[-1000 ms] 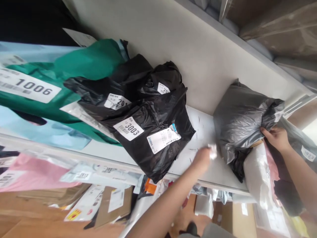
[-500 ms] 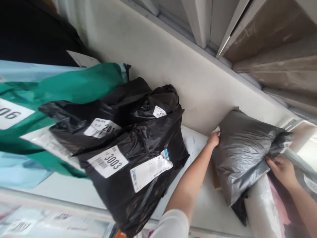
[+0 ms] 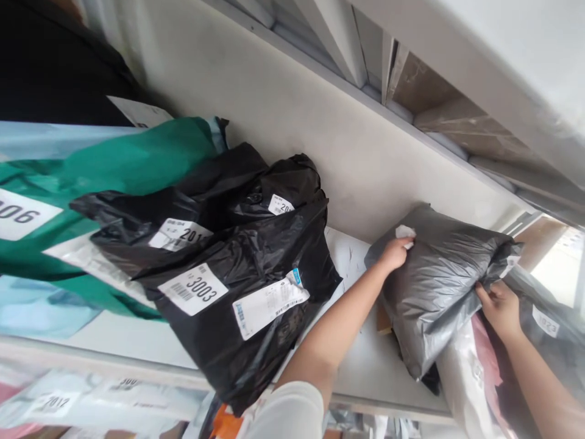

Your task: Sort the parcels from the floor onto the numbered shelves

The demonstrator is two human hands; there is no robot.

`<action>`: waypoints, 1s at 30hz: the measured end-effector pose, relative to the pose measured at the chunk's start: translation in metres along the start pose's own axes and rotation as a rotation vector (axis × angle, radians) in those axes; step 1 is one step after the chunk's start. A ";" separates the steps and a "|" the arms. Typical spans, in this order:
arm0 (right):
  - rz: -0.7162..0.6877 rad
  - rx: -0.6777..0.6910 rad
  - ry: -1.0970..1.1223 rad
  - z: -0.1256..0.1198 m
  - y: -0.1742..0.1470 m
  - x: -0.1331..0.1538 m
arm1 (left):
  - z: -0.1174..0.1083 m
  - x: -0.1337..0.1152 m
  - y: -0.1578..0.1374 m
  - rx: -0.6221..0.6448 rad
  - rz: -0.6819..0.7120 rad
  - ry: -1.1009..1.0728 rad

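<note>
A plump grey plastic mailing bag is on the right of the shelf, tilted, with its creased end to the right. My left hand is closed at its left side, with a small crumpled white piece at the fingertips; whether this is a label on the bag or loose paper I cannot tell. On the bag's right lower edge, my right hand pinches the plastic near the gathered end. Left of my forearm lies a black mailing bag with a white label reading 3003.
More black bags and a green bag are heaped on the left of the white shelf. White and pink parcels and a dark bag stand at the right. An upper shelf beam crosses overhead; more parcels lie below.
The grey bag has shifted slightly left and turned, so more of its left side shows behind my left hand. My right hand has moved left with it. The view has shifted a little.
</note>
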State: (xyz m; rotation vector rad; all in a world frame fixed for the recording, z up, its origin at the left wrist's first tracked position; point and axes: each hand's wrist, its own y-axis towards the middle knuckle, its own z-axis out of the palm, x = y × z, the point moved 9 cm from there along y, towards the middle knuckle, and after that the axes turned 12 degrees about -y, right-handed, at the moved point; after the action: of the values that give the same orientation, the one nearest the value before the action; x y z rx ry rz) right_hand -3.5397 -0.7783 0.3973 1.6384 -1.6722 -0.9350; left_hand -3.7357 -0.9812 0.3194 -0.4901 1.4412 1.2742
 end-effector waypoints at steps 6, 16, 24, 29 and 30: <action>0.037 -0.065 -0.041 0.008 -0.003 -0.009 | 0.077 -0.018 -0.163 0.337 0.320 -0.043; 0.086 -0.062 -0.032 0.014 0.008 -0.022 | -0.094 0.054 -0.045 -0.428 -0.192 -0.149; 0.074 -0.092 -0.033 0.015 0.016 -0.018 | 0.067 0.044 -0.212 -0.210 0.048 -0.261; 0.075 0.000 -0.073 0.022 0.038 -0.010 | 0.079 0.040 -0.280 -0.110 0.069 -0.355; 0.095 0.020 -0.094 0.023 0.048 -0.010 | 0.056 0.055 -0.276 -0.218 -0.034 -0.370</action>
State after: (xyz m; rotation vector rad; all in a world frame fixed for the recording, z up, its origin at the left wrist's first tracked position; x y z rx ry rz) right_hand -3.5852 -0.7676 0.4240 1.5346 -1.8108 -0.9643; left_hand -3.4964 -1.0064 0.1621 -0.3953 0.9884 1.4174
